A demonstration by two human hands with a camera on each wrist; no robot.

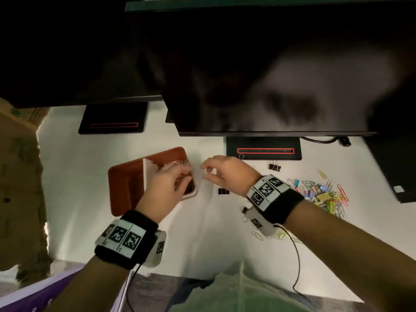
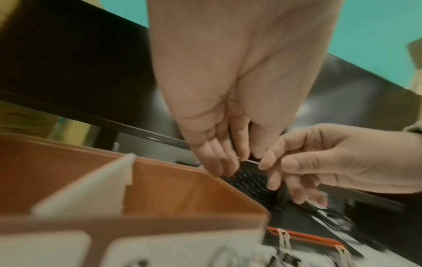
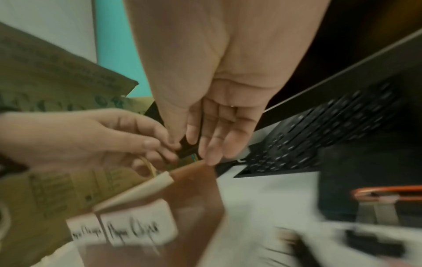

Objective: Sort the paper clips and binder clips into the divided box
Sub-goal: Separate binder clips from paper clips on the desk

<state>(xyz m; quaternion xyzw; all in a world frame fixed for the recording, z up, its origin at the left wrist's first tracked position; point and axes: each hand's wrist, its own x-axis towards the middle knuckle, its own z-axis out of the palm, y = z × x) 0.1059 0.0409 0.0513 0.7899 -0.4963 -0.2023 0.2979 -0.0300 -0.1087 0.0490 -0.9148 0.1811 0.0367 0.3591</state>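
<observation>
A brown divided box (image 1: pixel 126 176) with a white divider (image 2: pixel 91 189) lies left of centre on the white desk. Handwritten labels (image 3: pixel 137 227) are stuck on its front. My left hand (image 1: pixel 184 174) hovers over its right compartment and pinches thin wire paper clips (image 2: pixel 248 161). One loop (image 3: pixel 148 166) hangs below its fingers. My right hand (image 1: pixel 203 171) is just right of the box, thumb and forefinger apart. Its fingertips (image 2: pixel 266 162) reach the end of that wire. Several coloured paper and binder clips (image 1: pixel 324 194) lie in a pile at the right.
Black binder clips (image 1: pixel 274 166) (image 1: pixel 223 191) lie loose near the right hand. Two dark monitors overhang the desk on black stands (image 1: pixel 263 149). A keyboard (image 3: pixel 308 140) sits behind the hands, and a cardboard box (image 1: pixel 18 176) stands at the left. A black cable (image 1: pixel 297 255) trails from my right wrist.
</observation>
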